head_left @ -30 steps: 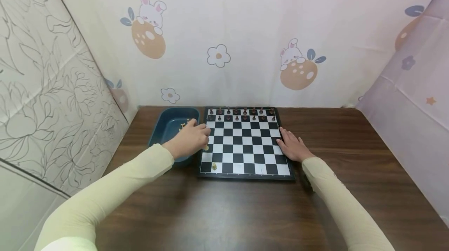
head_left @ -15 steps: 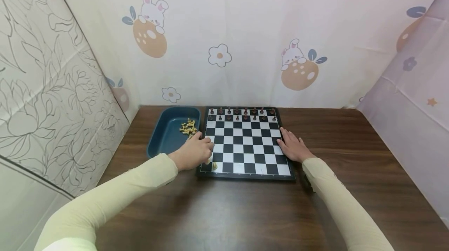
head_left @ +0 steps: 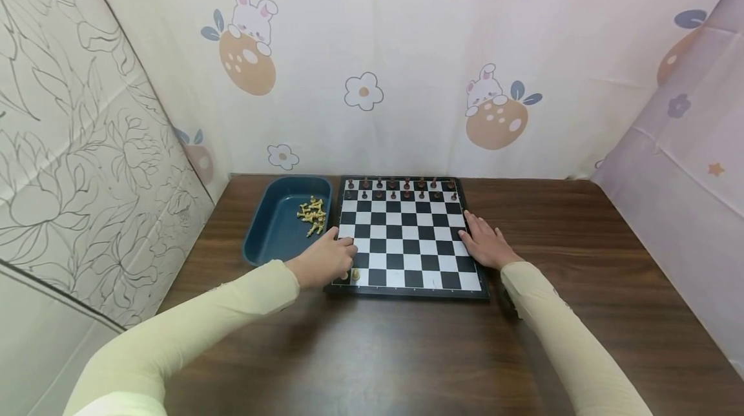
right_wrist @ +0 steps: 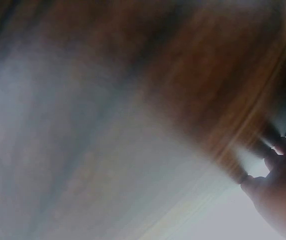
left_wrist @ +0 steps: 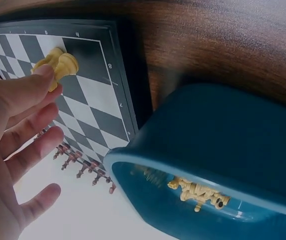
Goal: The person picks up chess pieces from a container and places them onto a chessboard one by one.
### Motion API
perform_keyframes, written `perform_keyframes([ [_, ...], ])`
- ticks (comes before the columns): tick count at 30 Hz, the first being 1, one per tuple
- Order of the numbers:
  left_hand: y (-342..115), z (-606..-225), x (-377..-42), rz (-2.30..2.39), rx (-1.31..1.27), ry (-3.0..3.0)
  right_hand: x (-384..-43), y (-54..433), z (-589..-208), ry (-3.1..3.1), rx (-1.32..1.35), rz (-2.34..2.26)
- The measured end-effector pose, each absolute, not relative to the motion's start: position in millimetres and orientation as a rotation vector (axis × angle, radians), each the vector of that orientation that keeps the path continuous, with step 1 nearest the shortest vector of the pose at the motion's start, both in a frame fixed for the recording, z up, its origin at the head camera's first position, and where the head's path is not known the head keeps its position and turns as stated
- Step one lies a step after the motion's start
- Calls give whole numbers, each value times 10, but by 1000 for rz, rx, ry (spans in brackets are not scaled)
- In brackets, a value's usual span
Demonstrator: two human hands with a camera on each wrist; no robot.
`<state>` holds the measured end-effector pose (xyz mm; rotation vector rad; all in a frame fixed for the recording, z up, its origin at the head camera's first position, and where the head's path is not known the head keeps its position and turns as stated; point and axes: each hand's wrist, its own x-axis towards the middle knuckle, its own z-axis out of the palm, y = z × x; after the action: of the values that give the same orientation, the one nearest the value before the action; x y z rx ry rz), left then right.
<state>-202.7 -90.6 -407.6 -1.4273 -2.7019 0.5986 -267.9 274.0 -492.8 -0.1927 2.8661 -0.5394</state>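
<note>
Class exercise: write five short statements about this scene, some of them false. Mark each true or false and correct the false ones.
1. The left hand pinches a yellow chess piece at the near left corner of the chessboard. True.
2. Other yellow chess pieces lie jumbled in the blue tray. True.
3. The blue tray stands to the right of the chessboard. False: it stands to the left.
4. The right hand rests at the chessboard's right edge. True.
5. Every chess piece is in the blue tray. False: dark red chess pieces stand in two rows along the chessboard's far side.
</note>
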Motion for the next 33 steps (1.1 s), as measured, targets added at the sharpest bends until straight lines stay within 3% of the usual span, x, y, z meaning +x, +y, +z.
perform_keyframes([
  [24, -892, -4165, -1998, 647, -1417, -2656, -2682, 2744, -4928, 2857, -186, -529],
  [33, -971, -4013, -2084, 512, -1334, -2681, -2672, 2735, -4916, 2874, -191, -543],
])
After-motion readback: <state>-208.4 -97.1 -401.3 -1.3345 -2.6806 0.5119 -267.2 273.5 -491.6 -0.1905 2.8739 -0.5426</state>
